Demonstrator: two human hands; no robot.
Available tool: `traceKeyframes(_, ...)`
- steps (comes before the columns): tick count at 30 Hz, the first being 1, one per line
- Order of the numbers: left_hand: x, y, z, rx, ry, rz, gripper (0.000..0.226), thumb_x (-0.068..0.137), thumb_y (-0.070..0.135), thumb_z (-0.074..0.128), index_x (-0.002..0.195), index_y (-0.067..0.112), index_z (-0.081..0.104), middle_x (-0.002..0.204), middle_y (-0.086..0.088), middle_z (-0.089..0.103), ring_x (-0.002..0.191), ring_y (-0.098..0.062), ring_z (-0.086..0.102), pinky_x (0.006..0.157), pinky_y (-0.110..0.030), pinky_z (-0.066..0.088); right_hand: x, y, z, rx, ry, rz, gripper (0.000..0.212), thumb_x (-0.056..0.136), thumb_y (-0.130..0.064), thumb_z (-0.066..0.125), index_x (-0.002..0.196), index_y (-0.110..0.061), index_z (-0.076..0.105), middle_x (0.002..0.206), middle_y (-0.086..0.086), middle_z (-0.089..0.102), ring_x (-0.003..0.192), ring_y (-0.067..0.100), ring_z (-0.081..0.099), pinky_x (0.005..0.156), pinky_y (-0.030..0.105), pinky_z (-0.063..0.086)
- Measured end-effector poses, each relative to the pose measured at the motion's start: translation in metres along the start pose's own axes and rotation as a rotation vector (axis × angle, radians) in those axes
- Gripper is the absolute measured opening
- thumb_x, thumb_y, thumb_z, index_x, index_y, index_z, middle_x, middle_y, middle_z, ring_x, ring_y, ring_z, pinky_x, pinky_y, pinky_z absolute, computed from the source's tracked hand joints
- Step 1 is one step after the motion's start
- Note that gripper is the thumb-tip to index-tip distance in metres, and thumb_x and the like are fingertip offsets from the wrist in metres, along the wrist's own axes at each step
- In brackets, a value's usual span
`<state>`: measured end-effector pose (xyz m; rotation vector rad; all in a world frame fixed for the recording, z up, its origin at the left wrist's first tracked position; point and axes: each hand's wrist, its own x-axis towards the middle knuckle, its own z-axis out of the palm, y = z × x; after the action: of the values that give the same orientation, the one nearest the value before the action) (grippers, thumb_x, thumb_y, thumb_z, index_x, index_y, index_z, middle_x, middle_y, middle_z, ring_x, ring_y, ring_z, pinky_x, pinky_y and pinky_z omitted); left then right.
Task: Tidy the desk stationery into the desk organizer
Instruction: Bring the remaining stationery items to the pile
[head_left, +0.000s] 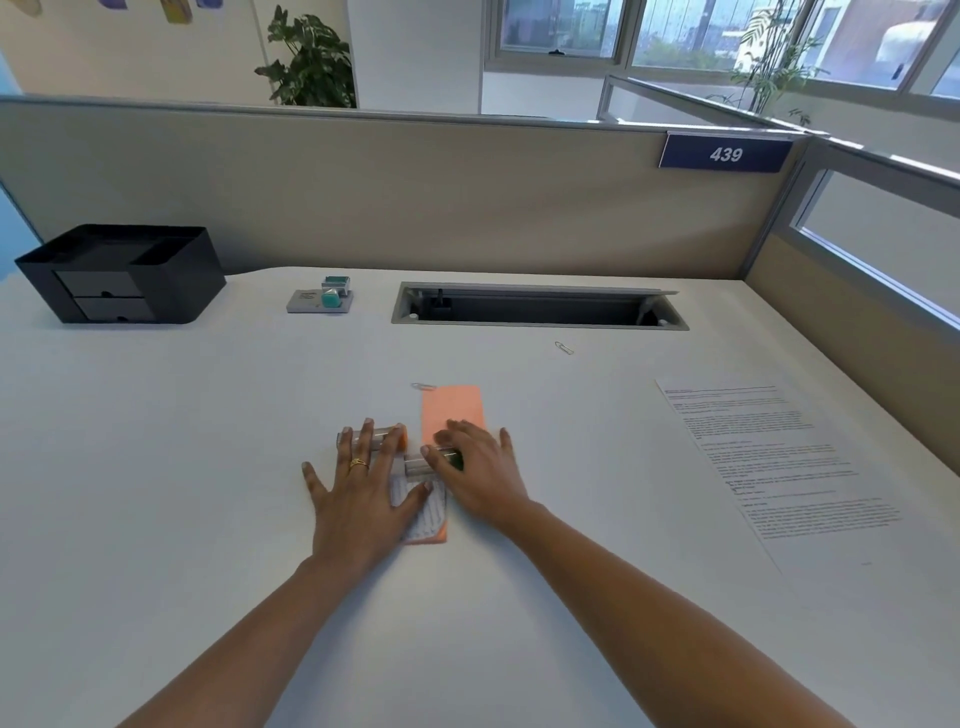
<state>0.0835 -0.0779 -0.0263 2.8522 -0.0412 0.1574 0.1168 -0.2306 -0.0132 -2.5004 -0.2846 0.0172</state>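
At the far left of the white desk (156, 467) stands the black desk organizer (124, 273), with two small drawers and open top compartments. My left hand (363, 483) lies flat with spread fingers on a clear tube with an orange end (397, 435). My right hand (478, 467) rests its fingers over a second clear tube with a dark end (418, 464). Under and between the hands lie an orange sticky-note pad (451, 408) and a lined note pad (428, 514). Two paper clips (423, 386) (563, 347) lie loose further back.
A small grey pad with teal-and-silver items (323, 297) sits near the back, right of the organizer. An open cable tray (535, 307) is cut into the desk. A printed sheet (779, 462) lies at the right. Beige partition walls (415, 192) close the back and right.
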Motion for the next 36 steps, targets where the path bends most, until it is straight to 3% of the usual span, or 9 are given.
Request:
traceKeyframes(4,0.014,-0.024,-0.007,-0.023,0.017,-0.059,0.079,0.077,0.071,0.021,0.146,0.036,0.008,0.158,0.004,0.0,0.145,-0.019,-0.007,0.11,-0.062,0.003,0.007,0.0,-0.005,0.144,0.009,-0.023,0.041,0.096,-0.042,0.04,0.121,-0.015,0.057,0.129,0.002,0.058,0.121,0.018,0.05,0.113,0.042,0.02)
traceKeyframes(6,0.017,-0.028,-0.008,-0.045,0.027,-0.08,0.071,0.086,0.064,0.033,0.146,0.035,0.009,0.158,0.002,0.001,0.145,-0.02,-0.007,0.11,-0.062,0.003,0.013,0.005,-0.012,0.229,0.025,-0.005,0.04,0.096,-0.039,0.041,0.119,-0.012,0.059,0.124,0.006,0.061,0.114,0.022,0.054,0.103,0.035,0.036)
traceKeyframes(8,0.018,-0.027,-0.008,-0.049,0.04,-0.085,0.068,0.089,0.055,0.038,0.146,0.034,0.008,0.157,0.001,0.001,0.145,-0.021,-0.006,0.111,-0.062,0.004,0.02,0.014,-0.02,0.259,0.041,0.026,0.041,0.096,-0.039,0.041,0.12,-0.01,0.058,0.125,0.008,0.059,0.115,0.023,0.052,0.097,0.033,0.04)
traceKeyframes(15,0.018,-0.024,-0.006,-0.027,0.063,-0.073,0.068,0.09,0.053,0.039,0.147,0.033,0.008,0.157,-0.002,0.004,0.145,-0.024,-0.002,0.11,-0.062,0.009,0.062,0.063,-0.045,0.105,0.17,0.181,0.042,0.095,-0.035,0.046,0.126,-0.008,0.052,0.141,0.009,0.045,0.132,0.024,0.037,0.109,0.033,0.028)
traceKeyframes(22,0.02,-0.026,-0.003,-0.012,0.079,-0.066,0.066,0.09,0.054,0.037,0.147,0.032,0.01,0.157,-0.002,0.006,0.145,-0.026,0.001,0.11,-0.061,0.012,0.098,0.096,-0.071,-0.141,0.114,0.34,0.063,0.093,-0.036,0.049,0.141,-0.002,0.028,0.155,0.014,0.013,0.144,0.026,0.008,0.116,0.038,0.015)
traceKeyframes(27,0.021,-0.026,0.0,0.017,0.084,-0.075,0.074,0.079,0.064,0.018,0.146,0.033,0.013,0.157,-0.003,0.011,0.145,-0.026,0.005,0.108,-0.062,0.015,0.12,0.101,-0.088,-0.202,-0.008,0.442,0.087,0.089,-0.048,0.051,0.146,0.001,0.006,0.156,0.018,-0.005,0.145,0.031,-0.005,0.117,0.041,0.007)
traceKeyframes(31,0.021,-0.026,0.001,0.039,0.095,-0.075,0.08,0.074,0.066,0.007,0.146,0.032,0.014,0.156,-0.004,0.013,0.144,-0.028,0.009,0.107,-0.063,0.017,0.13,0.107,-0.093,-0.183,-0.046,0.48,0.091,0.087,-0.051,0.053,0.147,-0.001,0.005,0.157,0.014,-0.005,0.145,0.028,-0.005,0.118,0.045,0.009)
traceKeyframes(36,0.021,-0.025,0.002,0.05,0.088,-0.082,0.08,0.074,0.065,0.005,0.146,0.033,0.012,0.157,-0.003,0.011,0.145,-0.026,0.006,0.109,-0.061,0.016,0.129,0.107,-0.079,-0.212,-0.012,0.441,0.074,0.094,-0.046,0.039,0.147,-0.003,0.01,0.157,0.012,0.003,0.146,0.026,0.001,0.117,0.044,0.004)
